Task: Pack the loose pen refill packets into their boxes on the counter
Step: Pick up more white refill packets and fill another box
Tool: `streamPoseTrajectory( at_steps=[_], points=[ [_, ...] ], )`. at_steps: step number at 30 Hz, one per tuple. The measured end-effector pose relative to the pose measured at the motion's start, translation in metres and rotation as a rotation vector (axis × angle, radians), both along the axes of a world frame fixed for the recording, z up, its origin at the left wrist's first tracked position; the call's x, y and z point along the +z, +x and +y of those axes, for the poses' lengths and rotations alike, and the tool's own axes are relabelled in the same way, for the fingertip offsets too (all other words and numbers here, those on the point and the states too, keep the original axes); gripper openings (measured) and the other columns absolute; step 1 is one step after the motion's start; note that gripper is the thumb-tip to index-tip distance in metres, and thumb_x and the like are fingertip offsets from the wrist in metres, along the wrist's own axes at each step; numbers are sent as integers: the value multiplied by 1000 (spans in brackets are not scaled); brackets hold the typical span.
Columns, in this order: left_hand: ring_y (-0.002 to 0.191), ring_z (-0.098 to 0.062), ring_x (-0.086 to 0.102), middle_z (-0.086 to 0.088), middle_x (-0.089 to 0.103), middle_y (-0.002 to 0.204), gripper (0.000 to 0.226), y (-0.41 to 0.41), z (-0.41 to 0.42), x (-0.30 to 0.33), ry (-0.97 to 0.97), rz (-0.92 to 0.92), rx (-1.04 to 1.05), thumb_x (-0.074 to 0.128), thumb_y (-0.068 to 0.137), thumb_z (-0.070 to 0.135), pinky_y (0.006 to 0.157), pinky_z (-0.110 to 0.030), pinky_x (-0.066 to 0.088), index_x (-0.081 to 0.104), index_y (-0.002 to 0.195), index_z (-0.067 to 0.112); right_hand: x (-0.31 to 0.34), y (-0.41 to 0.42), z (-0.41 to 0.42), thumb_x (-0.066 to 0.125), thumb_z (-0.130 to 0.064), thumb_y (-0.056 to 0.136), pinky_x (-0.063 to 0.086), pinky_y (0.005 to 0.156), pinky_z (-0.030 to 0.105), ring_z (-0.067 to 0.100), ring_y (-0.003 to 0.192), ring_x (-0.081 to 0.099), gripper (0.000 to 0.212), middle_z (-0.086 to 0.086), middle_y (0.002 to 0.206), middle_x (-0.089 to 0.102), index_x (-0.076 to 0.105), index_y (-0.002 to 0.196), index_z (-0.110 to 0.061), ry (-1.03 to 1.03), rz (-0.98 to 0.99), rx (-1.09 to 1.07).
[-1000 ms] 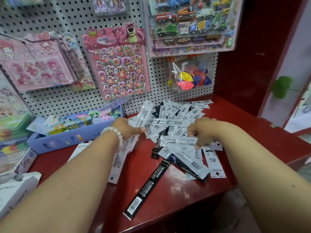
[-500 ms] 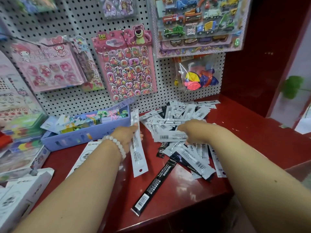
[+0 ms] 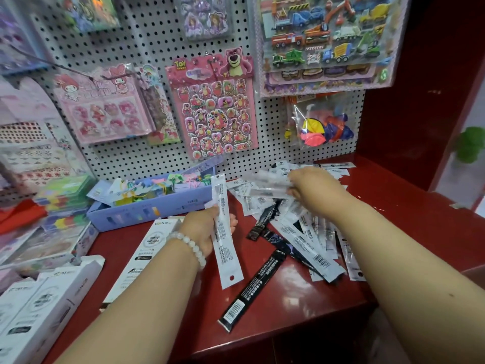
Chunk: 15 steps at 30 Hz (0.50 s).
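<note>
Over the red worktop (image 3: 262,327), the left hand (image 3: 207,232) has lifted one white packet (image 3: 223,232) clear, fingers curled round it; the right hand (image 3: 309,187) now pinches blurred packets above the pile (image 3: 309,240). Sorting's moving; boxes (image 3: 141,258) wait alongside.

Table (image 3: 409,214): dark red, glossy. Pegboard (image 3: 136,48), upper frame: white, regular black holes. Tray (image 3: 147,208), centre left: lavender. Held packet (image 3: 223,232), centre: white, black print, red dot. Lone packet (image 3: 254,287), lower centre: black, white barcode. Boxes (image 3: 36,306), lower left: white, black lettering. Bracelet (image 3: 191,245): white beads. Sticker sheet (image 3: 215,106): pink bears.
</note>
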State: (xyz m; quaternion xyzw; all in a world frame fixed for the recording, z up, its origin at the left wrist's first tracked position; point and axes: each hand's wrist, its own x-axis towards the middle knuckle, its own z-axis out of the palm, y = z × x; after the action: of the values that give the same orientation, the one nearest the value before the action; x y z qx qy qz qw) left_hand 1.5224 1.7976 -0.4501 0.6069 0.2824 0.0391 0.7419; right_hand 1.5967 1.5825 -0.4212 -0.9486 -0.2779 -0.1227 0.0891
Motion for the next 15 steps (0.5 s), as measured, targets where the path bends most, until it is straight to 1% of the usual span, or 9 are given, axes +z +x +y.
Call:
streamPoseTrajectory(
  at_steps=[3,5,6,8,9,10,11,13,15],
  points=[
    [49,-22,64,-15,68,67,37,-3,-7,0,35,-9,20,52,95,33,49,-32,53,61,90,-3,23,-12,6,51,-25,95,43,59,32,22,70,53,13,2,76,56,46,86,-16,295,42,-41],
    [57,-28,63,-12,68,58,45,-4,-14,2,64,12,23,56,91,44,65,-40,56,64,79,1,32,-19,12,53,-27,94,42,59,32,21,71,54,13,1,79,57,51,96,-15,490,120,-87],
    [64,-30,64,-12,69,60,52,-3,-17,1,88,22,31,57,86,53,75,-45,55,66,79,2,35,-21,15,56,-26,93,43,60,31,19,71,55,17,1,85,60,55,105,-13,626,216,-99],
    [82,-35,68,-15,73,77,80,10,-13,-13,170,40,43,53,63,77,87,-51,53,67,91,4,36,-27,22,62,-23,90,42,52,27,14,62,52,35,4,89,61,55,122,-10,878,491,-124],
    [89,-37,67,-16,73,87,94,17,-12,-20,229,63,36,47,52,84,88,-51,52,67,100,5,33,-29,25,65,-23,88,41,47,26,13,56,48,42,7,86,60,53,126,-9,920,616,-167],
    [94,-38,66,-17,71,96,100,21,-12,-25,251,73,30,43,51,85,89,-49,51,65,107,5,29,-30,28,68,-23,86,43,47,28,14,54,45,47,10,82,58,51,127,-8,896,712,-214],
    [97,-39,65,-17,70,102,95,25,-12,-29,247,81,42,41,61,82,90,-44,51,64,111,5,26,-32,32,70,-23,83,46,51,32,16,53,44,46,11,79,57,51,123,-9,872,780,-248],
    [96,-37,66,-14,70,102,83,18,-21,-20,129,89,72,37,75,76,90,-43,50,65,114,8,20,-36,39,73,-23,81,46,57,34,17,54,41,64,13,77,54,45,133,0,812,872,-281],
    [93,-34,67,-13,72,99,85,11,-29,-14,-23,98,92,32,70,81,90,-49,51,66,113,16,19,-43,45,70,-26,84,42,45,24,15,51,38,64,8,69,48,42,134,3,698,895,-290]
  ],
)
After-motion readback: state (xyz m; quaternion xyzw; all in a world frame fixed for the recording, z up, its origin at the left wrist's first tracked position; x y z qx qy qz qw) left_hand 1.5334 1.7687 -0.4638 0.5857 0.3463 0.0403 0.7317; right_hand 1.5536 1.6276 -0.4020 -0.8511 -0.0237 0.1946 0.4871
